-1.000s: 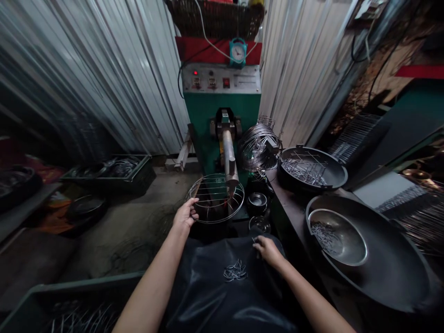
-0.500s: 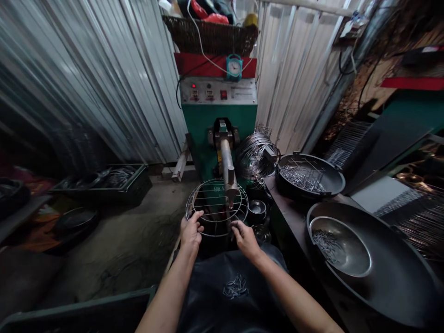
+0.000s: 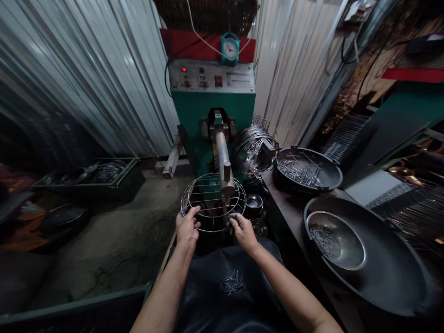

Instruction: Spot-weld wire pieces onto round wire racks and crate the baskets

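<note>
A round wire rack [image 3: 212, 218] with parallel cross bars is held level under the machine's metal electrode arm [image 3: 224, 159]. My left hand [image 3: 187, 229] is closed on its near left rim, thumb on top. At the near right rim, my right hand [image 3: 243, 231] has thumb and fingers pinched together just below the electrode tip. Whatever lies in that pinch is too small to make out. On the dark apron [image 3: 204, 282] over my lap lies a small heap of short bent wire pieces [image 3: 233, 282].
The green machine [image 3: 190, 108] stands ahead, its red light lit. Right of it are a wire bundle [image 3: 253, 150], a black pan [image 3: 333, 173] of wire parts, and a larger pan [image 3: 388, 273] holding a metal bowl [image 3: 352, 252]. Green crates [image 3: 120, 185] sit on the left floor.
The view has tipped slightly downward, so the surroundings sit higher in the picture. My right fingertips are a little closer to the electrode tip. The left hand keeps its hold on the rack.
</note>
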The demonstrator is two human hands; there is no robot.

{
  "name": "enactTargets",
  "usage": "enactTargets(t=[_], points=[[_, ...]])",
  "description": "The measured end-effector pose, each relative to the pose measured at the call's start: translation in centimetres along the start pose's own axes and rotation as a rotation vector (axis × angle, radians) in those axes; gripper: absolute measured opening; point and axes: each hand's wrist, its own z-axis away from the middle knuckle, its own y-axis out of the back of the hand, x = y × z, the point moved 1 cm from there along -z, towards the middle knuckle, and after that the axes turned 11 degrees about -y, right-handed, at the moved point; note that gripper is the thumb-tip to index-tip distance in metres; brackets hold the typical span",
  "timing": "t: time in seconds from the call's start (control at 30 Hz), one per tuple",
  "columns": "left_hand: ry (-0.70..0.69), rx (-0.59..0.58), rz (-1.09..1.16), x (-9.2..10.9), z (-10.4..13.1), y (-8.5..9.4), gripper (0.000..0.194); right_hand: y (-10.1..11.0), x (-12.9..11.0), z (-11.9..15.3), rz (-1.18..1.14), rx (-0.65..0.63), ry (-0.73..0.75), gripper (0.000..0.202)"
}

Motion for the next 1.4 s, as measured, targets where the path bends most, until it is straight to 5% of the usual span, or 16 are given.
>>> enactTargets(t=[0.87, 1.1, 1.23, 1.4], points=[[0.079, 0.116, 0.033, -0.7, -1.1, -1.2, 0.042, 0.0, -0.9, -2.9, -0.051, -0.001, 0.019, 0.019], [0.206, -0.027, 0.024, -0.4, -1.2, 1.5, 0.043, 3.6, 1.3, 1.4, 0.294, 0.079, 0.175, 0.02], [0.287, -0.087, 0.014, -0.1, -2.5, 2.6, 0.043, 4.4, 5.3, 5.5, 0.869, -0.364, 0.115, 0.017], [0.215, -0.111, -0.068, 1.2, -3.7, 1.7, 0.038, 0.5, 8.6, 7.9, 1.376, -0.788, 0.106, 0.018]])
